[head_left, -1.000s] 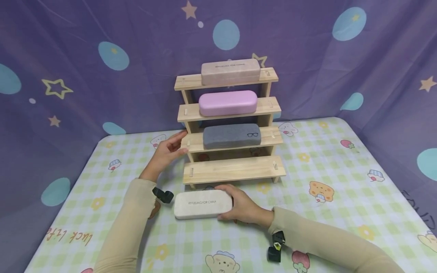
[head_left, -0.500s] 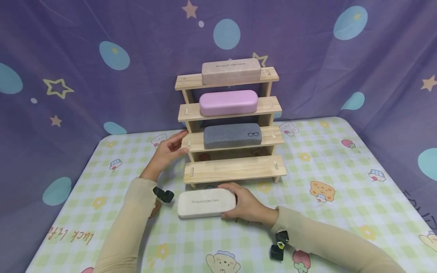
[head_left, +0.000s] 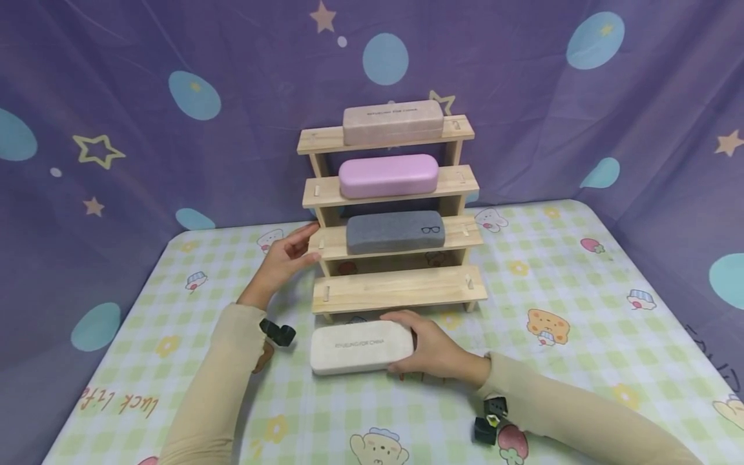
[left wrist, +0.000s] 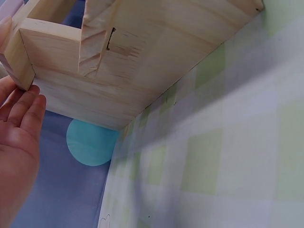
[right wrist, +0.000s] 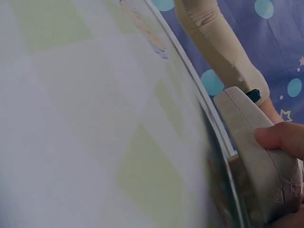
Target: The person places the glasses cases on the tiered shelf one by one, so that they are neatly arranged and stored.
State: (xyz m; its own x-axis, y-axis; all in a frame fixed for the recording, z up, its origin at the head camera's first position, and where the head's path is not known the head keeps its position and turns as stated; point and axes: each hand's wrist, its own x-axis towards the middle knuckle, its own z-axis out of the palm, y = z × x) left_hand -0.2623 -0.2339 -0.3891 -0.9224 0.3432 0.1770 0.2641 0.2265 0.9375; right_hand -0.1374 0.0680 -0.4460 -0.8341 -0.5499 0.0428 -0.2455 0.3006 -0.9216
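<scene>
A white glasses case [head_left: 361, 349] printed "REFUELING FOR CHINA" is in front of the stepped wooden shelf [head_left: 401, 289]. My right hand [head_left: 433, 347] grips its right end, thumb on the near side and fingers on the far side. The right wrist view shows the thumb [right wrist: 268, 138] along the seam of the case [right wrist: 251, 152], which seems raised off the cloth. My left hand [head_left: 283, 261] holds the left end of the shelf's second-lowest board. In the left wrist view its fingers [left wrist: 29, 110] touch the board's end, with the thumb partly cut off.
Higher boards carry a grey-blue glasses case [head_left: 395, 232], a pink case [head_left: 388, 175] and a beige case [head_left: 392, 123]. The lowest board is bare. A checked cloth [head_left: 569, 387] covers the table, and a purple curtain [head_left: 261, 77] hangs behind.
My right hand has carried the white glasses case a little to the right in front of the shelf. The left hand and the shelf have stayed in place.
</scene>
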